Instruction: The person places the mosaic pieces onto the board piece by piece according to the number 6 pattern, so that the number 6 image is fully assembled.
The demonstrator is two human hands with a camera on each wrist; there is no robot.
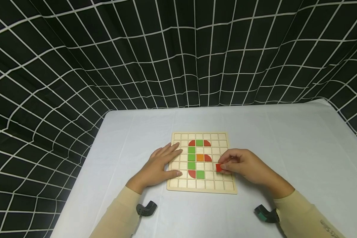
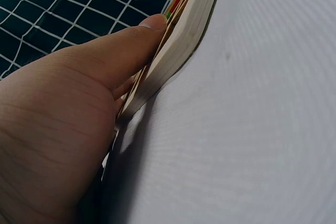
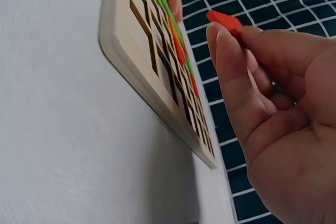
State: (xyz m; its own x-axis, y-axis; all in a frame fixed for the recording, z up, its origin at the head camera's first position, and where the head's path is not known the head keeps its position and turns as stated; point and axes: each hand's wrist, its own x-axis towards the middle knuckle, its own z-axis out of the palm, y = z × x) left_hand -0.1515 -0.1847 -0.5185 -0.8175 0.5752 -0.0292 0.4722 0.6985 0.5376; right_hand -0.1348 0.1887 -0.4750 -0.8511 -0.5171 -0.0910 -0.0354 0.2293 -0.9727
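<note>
A wooden grid board [image 1: 202, 190] lies on the table, with several coloured tiles in its squares. Green squares [image 1: 191, 157] form a column, a red quarter-circle tile [image 1: 191, 143] sits at its top, and an orange square [image 1: 200, 157] adjoins its middle. My left hand [image 1: 156, 168] rests on the board's left side, fingers spread and thumb on the edge. Between thumb and fingertips my right hand [image 1: 248, 165] pinches a red tile [image 3: 223, 19], held above the board's right side. Fingers partly cover this tile, so its full shape cannot be told.
White cloth [image 1: 137, 132] covers the table around the board. A black curtain with white grid lines [image 1: 196, 66] hangs behind and on both sides. Dark wrist devices [image 1: 147, 209] show at both sleeves.
</note>
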